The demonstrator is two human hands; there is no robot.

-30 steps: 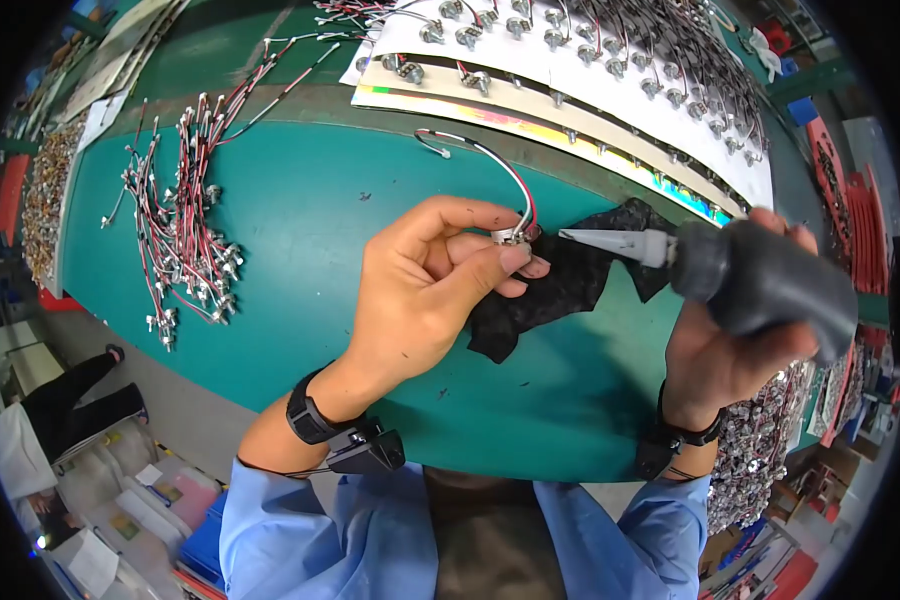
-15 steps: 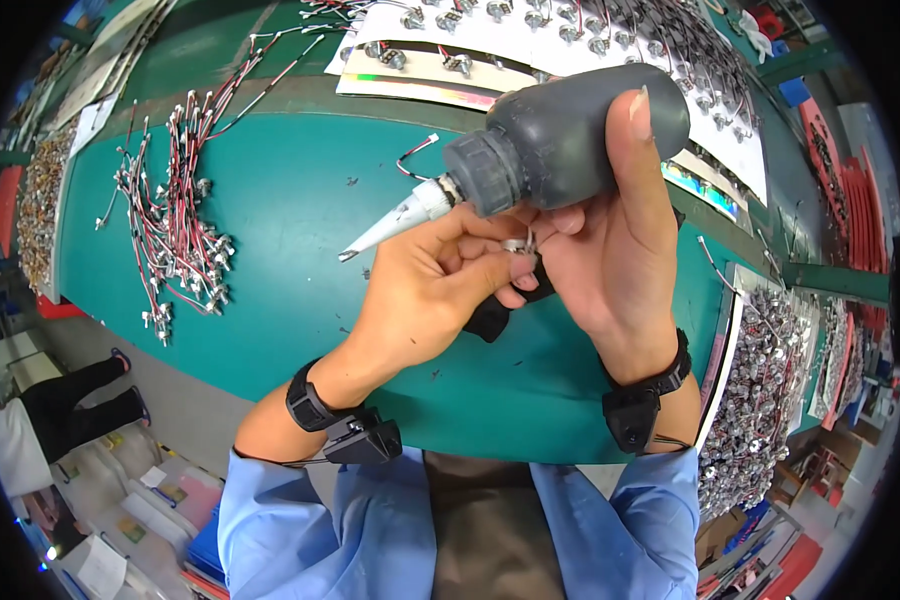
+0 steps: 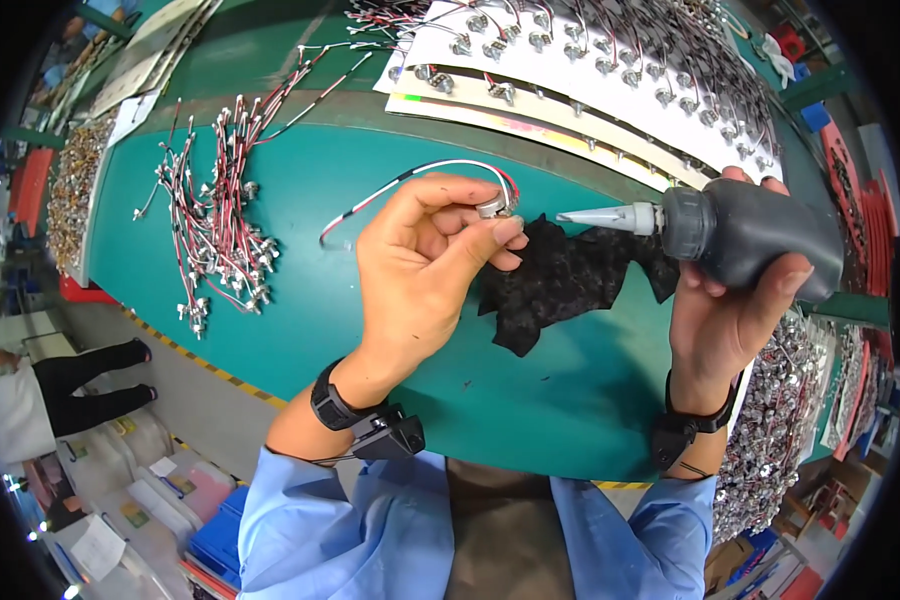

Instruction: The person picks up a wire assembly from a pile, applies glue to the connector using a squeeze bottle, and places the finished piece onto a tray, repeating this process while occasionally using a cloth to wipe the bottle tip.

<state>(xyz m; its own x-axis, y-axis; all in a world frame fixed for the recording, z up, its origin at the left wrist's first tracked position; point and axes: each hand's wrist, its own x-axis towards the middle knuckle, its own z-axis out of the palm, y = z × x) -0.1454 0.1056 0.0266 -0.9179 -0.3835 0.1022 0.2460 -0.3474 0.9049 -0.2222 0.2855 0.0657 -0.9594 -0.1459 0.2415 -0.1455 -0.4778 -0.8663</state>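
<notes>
Between the thumb and fingers of my left hand [image 3: 410, 270], I pinch a small round metal potentiometer [image 3: 492, 207]. Its red, black and white wire lead [image 3: 410, 174] arcs over the hand and down to the left. My right hand [image 3: 720, 325] is closed around a dark grey squeeze bottle [image 3: 775, 238], tilted nearly level. The bottle's pale tapered nozzle [image 3: 610, 217] points left toward the potentiometer, with a gap between them. Under the nozzle, a crumpled black cloth [image 3: 560, 285] lies on the green table mat [image 3: 310, 210].
A bundle of wired potentiometers [image 3: 225, 225] lies on the left of the mat. Stacked white boards [image 3: 570, 90] carrying rows of potentiometers stand at the back. More metal parts [image 3: 770, 440] fill a tray at the right. Another person [image 3: 20, 400] is beyond the table at left.
My hands have come apart. The right hand and squeeze bottle have moved right and lower, baring the black cloth. The potentiometer and its lead now show clearly in my left hand.
</notes>
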